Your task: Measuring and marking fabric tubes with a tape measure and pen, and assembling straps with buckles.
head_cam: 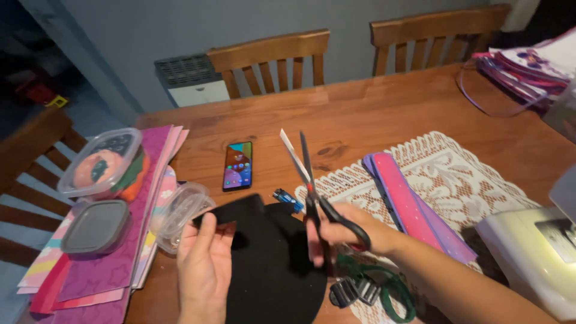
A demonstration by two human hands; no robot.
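Left hand (204,264) pinches the edge of a black felt-like sheet (270,264) lying on the table (360,120) while the right hand (345,231) grips black-handled scissors (312,186) with blades nearly closed, pointing up, looks mid-cutting, though the sheet's lower part is cut off.

There is a single view, from a camera worn on the person's head. It looks forward and steeply down across the wooden surface (372,120). The hands sit close beneath the lens at the lower edge of the frame, the left hand (204,264) and the right hand (342,231). Two wooden chairs (270,60) and a grey wall close the far side.
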